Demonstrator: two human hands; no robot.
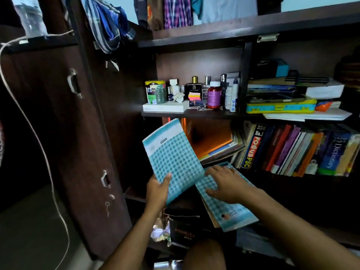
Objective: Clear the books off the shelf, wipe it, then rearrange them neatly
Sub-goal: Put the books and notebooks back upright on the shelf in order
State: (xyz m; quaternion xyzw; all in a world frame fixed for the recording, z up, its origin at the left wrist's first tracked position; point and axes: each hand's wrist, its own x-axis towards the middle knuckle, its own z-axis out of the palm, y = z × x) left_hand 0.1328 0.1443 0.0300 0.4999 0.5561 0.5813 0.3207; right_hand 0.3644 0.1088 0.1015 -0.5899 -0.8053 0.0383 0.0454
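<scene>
Head view, clearing step, by the look of it: left hand [158, 189] gripping one teal checked notebook [173, 158] by its lower edge, tilted up clear of the shelf [194, 114]. Right hand [226, 184] spread flat, fingers relaxed, pressing on a second teal notebook [228, 209] lying just under the palm. Next, probably: curl round that second one and lift both away. Beyond the right fingertips, leaning books [292, 149] not yet removed. Above, bottles [213, 94]; left of the knuckles, open cupboard door [64, 123].
</scene>
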